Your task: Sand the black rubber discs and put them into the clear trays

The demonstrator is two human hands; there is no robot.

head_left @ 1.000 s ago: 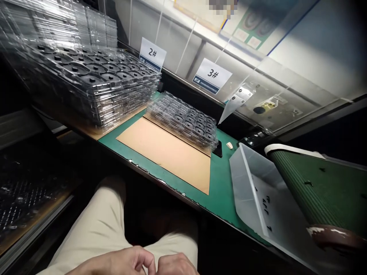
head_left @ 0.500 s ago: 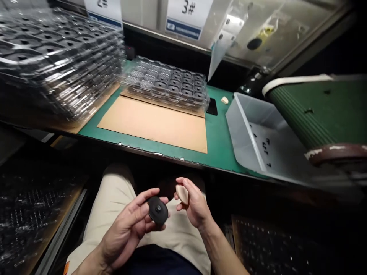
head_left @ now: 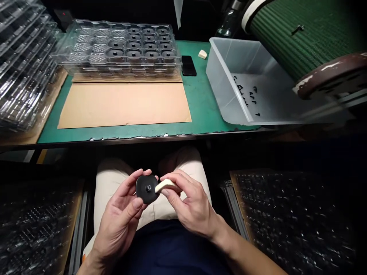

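The counter [head_left: 204, 101] is lit amid deep shadow, glare streaks the tray stack [head_left: 25, 72], and the right edge blurs.

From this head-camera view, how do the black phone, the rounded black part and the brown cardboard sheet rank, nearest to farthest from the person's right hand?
1. Rounded black part: just left of the right hand, held in the left hand.
2. Brown cardboard sheet: ahead, leftward, on the green table.
3. Black phone: farther back on the table.
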